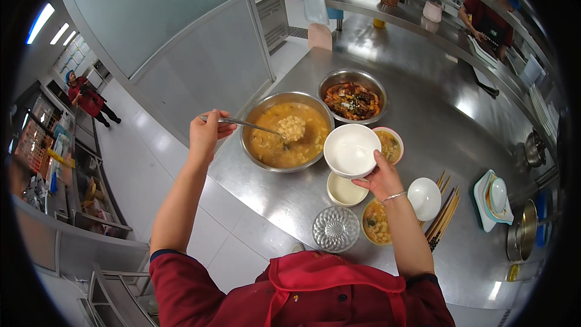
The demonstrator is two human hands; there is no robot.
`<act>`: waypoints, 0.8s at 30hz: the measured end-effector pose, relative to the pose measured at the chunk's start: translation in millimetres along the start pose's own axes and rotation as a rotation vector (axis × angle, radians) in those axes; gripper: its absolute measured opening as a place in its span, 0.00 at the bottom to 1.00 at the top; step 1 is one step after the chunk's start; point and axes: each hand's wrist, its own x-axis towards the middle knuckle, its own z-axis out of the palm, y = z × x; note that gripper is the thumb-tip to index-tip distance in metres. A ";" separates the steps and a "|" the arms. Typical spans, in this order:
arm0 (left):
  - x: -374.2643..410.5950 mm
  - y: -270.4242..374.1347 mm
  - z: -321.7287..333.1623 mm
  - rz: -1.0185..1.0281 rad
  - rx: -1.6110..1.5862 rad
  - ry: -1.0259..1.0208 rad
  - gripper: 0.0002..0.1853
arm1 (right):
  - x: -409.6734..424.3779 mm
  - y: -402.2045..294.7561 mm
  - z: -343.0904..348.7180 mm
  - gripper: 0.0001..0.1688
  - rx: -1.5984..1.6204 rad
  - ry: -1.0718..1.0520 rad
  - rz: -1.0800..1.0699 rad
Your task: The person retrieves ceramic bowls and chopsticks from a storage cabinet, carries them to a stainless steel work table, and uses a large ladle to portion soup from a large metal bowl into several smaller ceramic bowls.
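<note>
My left hand (210, 128) grips the handle of a metal ladle (254, 125), whose bowl holds chunky soup just over a large steel basin of yellow-brown soup (268, 159). An empty white bowl (348, 151) is in my right hand (381, 176), right of the basin. Beneath and beside it are a pale bowl (347, 189), a filled bowl with a pink rim (391, 144) and a filled bowl with a green rim (376, 225). A white bowl (424, 199) sits right of my wrist. Behind, a steel basin (386, 100) holds a dark reddish dish.
A cut-glass bowl (336, 229) lies near the steel counter's (408, 154) front edge. Chopsticks (442, 218) and stacked dishes (490, 200) are at the right. A raised steel shelf (408, 16) crosses the back. One person stands beyond it, another at far left.
</note>
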 end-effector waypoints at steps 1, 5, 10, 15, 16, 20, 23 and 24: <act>0.5 4.6 -2.3 0.010 -0.004 0.010 0.14 | 2.7 0.8 4.5 0.29 -0.013 0.015 0.002; -0.5 37.7 -6.8 0.085 0.027 0.008 0.14 | 16.0 2.1 25.7 0.29 -0.050 0.046 0.026; -14.4 85.7 -1.8 0.191 0.082 -0.067 0.14 | 34.6 11.1 49.1 0.31 -0.085 0.053 0.058; -40.1 93.9 15.5 0.255 0.081 -0.150 0.15 | 49.7 21.5 57.8 0.32 -0.006 0.014 0.083; -46.5 85.4 16.0 0.271 0.086 -0.171 0.14 | 51.1 24.8 59.6 0.32 0.017 0.017 0.090; -82.8 60.6 24.0 0.621 0.362 -0.431 0.07 | 52.1 28.5 50.6 0.29 0.098 -0.016 0.086; -98.6 71.3 19.3 1.124 0.759 -0.557 0.06 | 51.7 29.3 45.3 0.26 0.122 -0.023 0.058; -97.0 70.1 17.9 1.135 0.728 -0.511 0.06 | 53.1 30.1 43.1 0.25 0.120 -0.012 0.051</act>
